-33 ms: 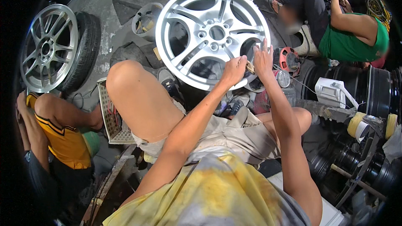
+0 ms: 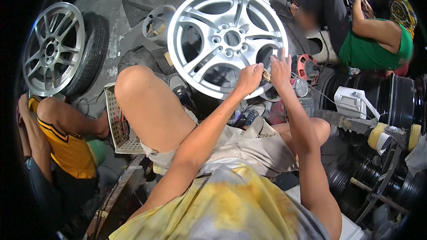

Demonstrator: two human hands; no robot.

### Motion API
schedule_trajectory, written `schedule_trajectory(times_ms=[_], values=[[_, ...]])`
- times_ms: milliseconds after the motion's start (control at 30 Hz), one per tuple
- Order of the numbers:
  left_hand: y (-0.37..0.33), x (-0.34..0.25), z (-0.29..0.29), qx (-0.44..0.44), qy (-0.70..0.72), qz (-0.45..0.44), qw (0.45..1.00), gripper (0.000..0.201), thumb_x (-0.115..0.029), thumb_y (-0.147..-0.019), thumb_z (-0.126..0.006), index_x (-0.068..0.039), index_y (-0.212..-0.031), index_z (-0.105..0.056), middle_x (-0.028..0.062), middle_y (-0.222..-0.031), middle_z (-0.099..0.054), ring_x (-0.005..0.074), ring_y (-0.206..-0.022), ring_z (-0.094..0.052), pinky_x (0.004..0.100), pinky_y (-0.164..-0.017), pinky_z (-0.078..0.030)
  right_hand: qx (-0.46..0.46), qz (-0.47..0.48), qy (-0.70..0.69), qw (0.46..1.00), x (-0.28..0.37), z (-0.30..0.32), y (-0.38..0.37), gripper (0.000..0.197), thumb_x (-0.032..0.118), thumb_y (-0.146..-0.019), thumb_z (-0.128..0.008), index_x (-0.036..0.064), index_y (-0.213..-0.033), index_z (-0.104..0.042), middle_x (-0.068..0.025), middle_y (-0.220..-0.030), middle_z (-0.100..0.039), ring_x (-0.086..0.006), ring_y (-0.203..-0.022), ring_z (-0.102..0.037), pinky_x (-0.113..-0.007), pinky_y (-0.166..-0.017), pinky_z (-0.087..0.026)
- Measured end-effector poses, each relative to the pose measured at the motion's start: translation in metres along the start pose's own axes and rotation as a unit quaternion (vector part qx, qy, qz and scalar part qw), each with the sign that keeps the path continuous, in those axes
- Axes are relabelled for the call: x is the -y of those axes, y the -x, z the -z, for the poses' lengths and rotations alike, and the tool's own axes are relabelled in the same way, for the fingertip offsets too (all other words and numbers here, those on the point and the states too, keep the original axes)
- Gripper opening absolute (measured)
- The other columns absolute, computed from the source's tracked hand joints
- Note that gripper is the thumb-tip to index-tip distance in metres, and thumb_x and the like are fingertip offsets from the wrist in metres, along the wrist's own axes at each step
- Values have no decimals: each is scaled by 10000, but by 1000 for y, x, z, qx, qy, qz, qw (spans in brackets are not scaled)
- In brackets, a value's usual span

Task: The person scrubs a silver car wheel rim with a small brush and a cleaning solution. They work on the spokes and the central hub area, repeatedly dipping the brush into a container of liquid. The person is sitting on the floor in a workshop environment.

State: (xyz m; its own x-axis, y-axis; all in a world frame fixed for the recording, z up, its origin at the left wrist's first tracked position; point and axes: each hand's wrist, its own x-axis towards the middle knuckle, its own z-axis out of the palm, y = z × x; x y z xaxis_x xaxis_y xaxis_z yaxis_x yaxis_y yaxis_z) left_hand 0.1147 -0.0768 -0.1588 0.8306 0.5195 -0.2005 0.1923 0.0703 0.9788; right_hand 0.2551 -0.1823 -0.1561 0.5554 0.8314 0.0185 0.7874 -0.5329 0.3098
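Observation:
A silver five-spoke wheel rim (image 2: 202, 58) lies in front of me, its face up. At its near right edge, my left hand (image 2: 250, 79) is closed, thumb pressed to the fingers; what it pinches, if anything, is hidden. Close to its right, my right hand (image 2: 280, 72) reaches over the rim's outer lip with some fingers stretched forward and apart. Between the two hands shows a small tan, curved piece (image 2: 267, 75), too small to name, and which hand supports it I cannot tell.
Another alloy wheel (image 2: 53, 49) leans by a tyre (image 2: 91, 55) on the left, near a seated person in yellow shorts (image 2: 71, 151). A cream plastic crate (image 2: 116, 120) stands by my left knee. To the right are a red reel (image 2: 307, 67), a can (image 2: 300, 87) and a person in green (image 2: 373, 44).
The wheel sits slightly lower in the view. My right fingertips have drawn back a little toward me along its edge; the left hand stays closed nearby.

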Motion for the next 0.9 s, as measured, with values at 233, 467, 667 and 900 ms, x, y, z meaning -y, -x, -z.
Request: schedule_trajectory(times_ms=[233, 467, 667, 900], values=[[2, -3, 4, 20, 29, 17, 999, 529, -432, -1024, -462, 8, -822, -673, 70, -606, -590, 155, -578, -531, 353, -589, -439, 31, -2, 19, 999, 5, 15, -5, 315, 122, -893, -560, -1, -1157, -678, -155, -1227, -696, -384, -1481, -340, -605, -1164, -264], [3, -14, 7, 29, 36, 33, 998, 502, -389, -1008, -466, 62, -863, -629, 254, -712, -605, 366, -679, -620, 461, -693, -469, 24, 1, 43, 999, -1, 3, -14, 334, 153, -910, -565, 1, -1185, -679, -165, -1241, -696, -384, -1488, -325, -607, -1170, -261], [1, -9, 5, 27, 38, 31, 998, 501, -389, -1009, -467, 59, -871, -644, 258, -721, -620, 369, -699, -649, 461, -703, -479, 35, 13, 50, 998, -3, 4, -6, 323, 179, -925, -566, 17, -1177, -688, -162, -1244, -696, -356, -1492, -328, -598, -1171, -268], [4, -5, 5, 13, 41, 30, 999, 517, -394, -1010, -465, 66, -826, -609, 252, -701, -603, 349, -655, -609, 450, -679, -465, 51, 11, 56, 997, 8, 11, -7, 310, 175, -929, -555, 16, -1152, -702, -165, -1283, -673, -366, -1484, -337, -605, -1160, -282]])
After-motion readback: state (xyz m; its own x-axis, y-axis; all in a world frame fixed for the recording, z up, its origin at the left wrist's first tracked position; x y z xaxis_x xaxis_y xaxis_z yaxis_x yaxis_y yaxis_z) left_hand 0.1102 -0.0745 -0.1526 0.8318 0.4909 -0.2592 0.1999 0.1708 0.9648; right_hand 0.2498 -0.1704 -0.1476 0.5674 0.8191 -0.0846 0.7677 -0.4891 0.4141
